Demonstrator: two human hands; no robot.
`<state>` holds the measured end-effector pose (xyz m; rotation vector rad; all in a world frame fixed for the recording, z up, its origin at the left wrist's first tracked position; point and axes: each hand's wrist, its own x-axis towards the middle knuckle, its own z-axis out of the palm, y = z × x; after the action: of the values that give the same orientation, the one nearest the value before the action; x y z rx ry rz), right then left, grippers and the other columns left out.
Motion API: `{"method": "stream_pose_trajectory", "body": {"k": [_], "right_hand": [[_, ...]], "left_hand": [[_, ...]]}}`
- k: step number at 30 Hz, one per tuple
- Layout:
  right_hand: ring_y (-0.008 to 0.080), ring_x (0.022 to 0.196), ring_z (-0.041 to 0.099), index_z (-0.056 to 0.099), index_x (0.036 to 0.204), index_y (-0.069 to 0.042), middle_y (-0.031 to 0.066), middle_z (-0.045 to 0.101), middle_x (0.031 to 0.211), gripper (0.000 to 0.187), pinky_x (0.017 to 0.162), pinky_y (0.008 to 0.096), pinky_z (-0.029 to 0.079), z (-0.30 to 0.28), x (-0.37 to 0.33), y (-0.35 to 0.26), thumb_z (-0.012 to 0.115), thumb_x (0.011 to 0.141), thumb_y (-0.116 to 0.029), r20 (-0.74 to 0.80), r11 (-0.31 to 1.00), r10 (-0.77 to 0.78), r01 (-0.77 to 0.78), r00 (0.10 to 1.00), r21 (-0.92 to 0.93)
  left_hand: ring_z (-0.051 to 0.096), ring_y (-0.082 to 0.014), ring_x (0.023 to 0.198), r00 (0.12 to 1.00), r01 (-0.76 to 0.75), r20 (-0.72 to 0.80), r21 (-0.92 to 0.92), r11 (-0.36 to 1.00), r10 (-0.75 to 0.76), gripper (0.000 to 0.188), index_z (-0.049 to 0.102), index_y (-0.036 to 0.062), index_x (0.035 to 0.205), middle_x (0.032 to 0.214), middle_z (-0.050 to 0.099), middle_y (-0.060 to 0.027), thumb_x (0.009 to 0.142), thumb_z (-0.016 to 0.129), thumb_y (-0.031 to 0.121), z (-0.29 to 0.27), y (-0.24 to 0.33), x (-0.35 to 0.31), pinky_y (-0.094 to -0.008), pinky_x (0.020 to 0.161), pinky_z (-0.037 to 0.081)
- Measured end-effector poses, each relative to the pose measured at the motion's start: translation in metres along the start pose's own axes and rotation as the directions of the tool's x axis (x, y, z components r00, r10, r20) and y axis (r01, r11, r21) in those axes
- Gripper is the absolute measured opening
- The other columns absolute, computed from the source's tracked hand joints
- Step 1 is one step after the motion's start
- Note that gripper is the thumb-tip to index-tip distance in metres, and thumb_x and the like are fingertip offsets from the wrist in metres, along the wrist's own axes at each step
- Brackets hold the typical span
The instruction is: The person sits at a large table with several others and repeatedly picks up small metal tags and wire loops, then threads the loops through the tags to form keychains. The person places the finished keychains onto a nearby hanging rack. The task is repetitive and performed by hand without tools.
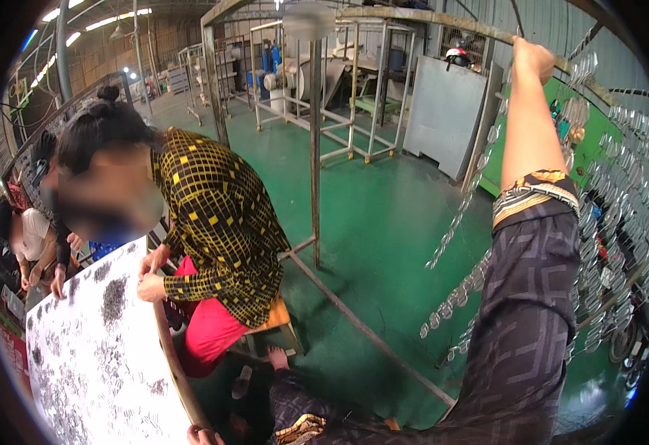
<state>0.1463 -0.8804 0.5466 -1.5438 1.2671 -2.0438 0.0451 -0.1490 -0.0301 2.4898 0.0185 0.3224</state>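
My right arm reaches far up on the right, in a dark patterned sleeve with a gold-and-black cuff. At its end my right hand is closed around the top bar of a tall metal rack. Close by hang long strings of clear, shiny oval pieces, and many more strings crowd the rack's right side. At the lower edge, part of my left hand shows by the rim of a white table; most of its fingers are cut off. Small dark and clear pieces lie scattered over the tabletop.
A person in a black-and-yellow checked shirt sits on a wooden stool at the table, hands at its edge. Other people work farther left. A low rack bar crosses the green floor. A grey metal cabinet stands behind.
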Motion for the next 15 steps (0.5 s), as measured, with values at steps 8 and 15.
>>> {"method": "stream_pose_trajectory", "body": {"k": [8, 15], "right_hand": [[0.0319, 0.106, 0.063, 0.063, 0.111, -0.006, 0.0175, 0.066, 0.112, 0.060, 0.093, 0.0392, 0.049, -0.006, -0.034, -0.008, 0.077, 0.067, -0.043, -0.096, 0.985, 0.049, -0.032, 0.994, 0.167], [0.0367, 0.105, 0.060, 0.059, 0.111, 0.003, 0.0223, 0.062, 0.112, 0.062, 0.093, 0.0433, 0.046, 0.011, -0.077, -0.001, 0.072, 0.067, -0.039, -0.228, 0.901, 0.010, 0.090, 0.974, 0.423]], "left_hand": [[0.050, -0.0445, 0.116, 0.999, 0.003, 0.045, 0.134, 0.991, -0.009, 0.040, 0.052, -0.0058, 0.123, 0.124, 0.053, -0.0299, 0.090, 0.061, 0.014, -0.019, 0.034, 0.001, -0.0463, 0.099, 0.041], [0.045, -0.0436, 0.115, 0.996, -0.071, -0.046, 0.007, 0.997, 0.071, 0.020, 0.055, -0.0010, 0.090, 0.119, 0.047, -0.0269, 0.072, 0.065, -0.001, 0.003, 0.003, 0.005, -0.0486, 0.099, 0.037]]}}
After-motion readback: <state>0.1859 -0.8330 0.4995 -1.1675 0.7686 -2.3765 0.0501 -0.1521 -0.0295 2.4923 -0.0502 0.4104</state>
